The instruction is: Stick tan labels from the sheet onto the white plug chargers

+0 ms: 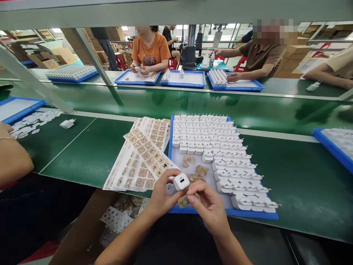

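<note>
My left hand (165, 191) is closed around a white USB charger (181, 182), its port face turned up toward me. Between thumb and fingertips my right hand (208, 206) pinches a small tan sticker (183, 201), close beside the charger. Both hands are over the front edge of a blue tray (253, 213). Rows of white chargers (209, 136) with their pins up fill the tray's back and right side. Crumpled tan peeled pieces (201, 170) lie on its white floor. Left of the tray is a pile of sticker sheets (150, 154).
A single charger (67, 123) and scattered white pieces (35, 121) lie on the green bench to the left, near another person's arm (13, 158). Across a green belt (138, 101), people work at blue trays (182, 85). A metal post (35, 79) slants up at left.
</note>
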A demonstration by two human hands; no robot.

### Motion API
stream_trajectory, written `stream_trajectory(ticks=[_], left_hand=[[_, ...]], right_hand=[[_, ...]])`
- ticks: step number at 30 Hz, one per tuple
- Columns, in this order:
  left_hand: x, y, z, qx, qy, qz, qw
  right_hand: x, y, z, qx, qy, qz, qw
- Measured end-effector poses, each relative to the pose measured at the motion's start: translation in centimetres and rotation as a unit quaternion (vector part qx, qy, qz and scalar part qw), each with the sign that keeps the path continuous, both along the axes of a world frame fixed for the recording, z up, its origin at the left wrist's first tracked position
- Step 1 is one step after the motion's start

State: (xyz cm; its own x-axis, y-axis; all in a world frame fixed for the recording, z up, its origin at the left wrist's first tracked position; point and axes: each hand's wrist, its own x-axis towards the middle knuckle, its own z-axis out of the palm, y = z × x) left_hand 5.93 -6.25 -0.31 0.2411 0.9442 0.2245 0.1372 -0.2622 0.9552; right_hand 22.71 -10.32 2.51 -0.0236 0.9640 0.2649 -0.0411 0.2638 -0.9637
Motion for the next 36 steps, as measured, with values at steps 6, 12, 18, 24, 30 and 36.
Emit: stream_trajectory(ticks=[6,12,18,24,30,36], left_hand=[[-0.5,-0.6,0.0,0.034,-0.003,-0.069,0.997],[-1.0,-0.3,-0.1,0.118,0.05,0.0,0.992],[-0.2,-0.4,0.3,0.201,0.037,0.027,0.979],[-0.1,-0.2,0.7,0.226,0.032,0.02,0.973],[-0.2,-0.1,0.9,0.232,0.038,0.018,0.972],[-0.3,-0.1,1.0,0.248,0.042,0.016,0.968]], right_hand=[[0.0,0.1,-0.2,-0.02,0.035,-0.027,0.999],[0.1,0.3,-0.1,-0.04,0.048,-0.082,0.995],[-0.4,0.4,-0.1,-0.065,0.068,-0.126,0.988],[-0.4,0.4,0.4,-0.083,0.07,-0.115,0.987],[-0.5,0.4,0.4,-0.082,0.075,-0.103,0.988],[-0.5,0.6,0.4,-0.079,0.057,-0.105,0.99]])
